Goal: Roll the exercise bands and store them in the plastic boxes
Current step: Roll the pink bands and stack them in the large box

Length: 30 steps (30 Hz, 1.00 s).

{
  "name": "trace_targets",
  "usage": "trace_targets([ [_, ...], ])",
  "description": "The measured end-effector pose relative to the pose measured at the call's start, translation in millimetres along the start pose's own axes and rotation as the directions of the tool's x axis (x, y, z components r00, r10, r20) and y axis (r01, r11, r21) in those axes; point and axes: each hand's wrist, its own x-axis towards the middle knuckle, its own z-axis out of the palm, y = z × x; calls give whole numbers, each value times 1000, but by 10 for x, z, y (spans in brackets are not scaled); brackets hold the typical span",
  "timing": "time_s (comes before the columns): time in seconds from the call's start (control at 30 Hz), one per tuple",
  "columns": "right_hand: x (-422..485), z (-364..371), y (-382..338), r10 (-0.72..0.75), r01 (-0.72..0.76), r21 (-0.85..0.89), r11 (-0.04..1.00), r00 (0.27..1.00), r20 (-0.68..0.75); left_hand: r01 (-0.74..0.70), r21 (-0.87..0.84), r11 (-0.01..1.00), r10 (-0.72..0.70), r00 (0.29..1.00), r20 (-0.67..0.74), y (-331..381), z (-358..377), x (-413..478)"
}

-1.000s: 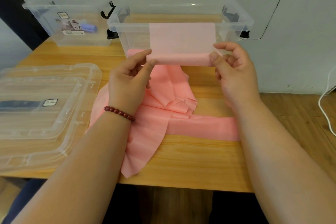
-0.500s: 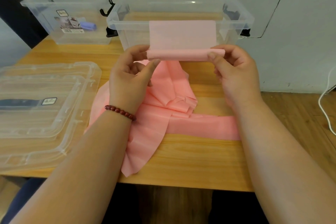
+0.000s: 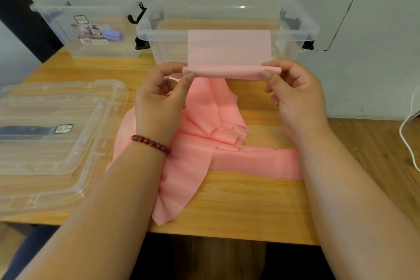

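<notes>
Grip: left hand and right hand each pinch one end of the started roll, thumbs on the near side.
Counter: carries the band's bunched tail, below and between the wrists.
Plastic box: open, just behind the roll.
Pink exercise band: roll axis runs hand to hand, left-right; flap stands above, slack hangs toward the person.

Left hand and right hand pinch the ends of a pink band before the clear box.
</notes>
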Motion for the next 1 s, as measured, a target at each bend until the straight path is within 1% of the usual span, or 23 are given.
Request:
trace_targets([
  [0.1,-5,7,-8,9,-9,4,1000,1000,-11,18,-45,999,-17,1000,15,36,12,-14],
  [0.2,-6,4,-9,11,-11,61,998,1000,7,33,-91,995,-31,999,20,39,15,-11],
  [0.3,0,2,-6,0,-1,43,999,1000,30,6,-64,998,-5,1000,11,16,8,-2],
  [0.4,3,-1,1,3,-3,-23,1000,1000,-9,-21,-37,999,21,1000,4,-2,9,-7],
  [0.43,1,2,-1,9,-10,-28,1000,1000,-20,-20,-30,999,21,1000,12,-12,6,-9],
  [0.57,5,13,-9,10,-9,53,999,1000,-20,-33,0,999,33,997,66,-27,-12,-13],
  [0.7,8,0,15,-34,34,-21,999,999,1,-47,17,999,46,997,56,-19,-2,-23],
  [0.8,9,-11,21,-15,16,-14,1000,999,30,-85,52,995,83,996,37,-30,-2,-13],
  [0.9,14,-17,26,-13,15,-34,999,999,47,-44,37,998,42,998,40,-35,-4,-6],
  [1.0,19,-23,27,-14,14,-51,999,1000,4,-11,-6,1000,11,999,37,-14,3,1],
])
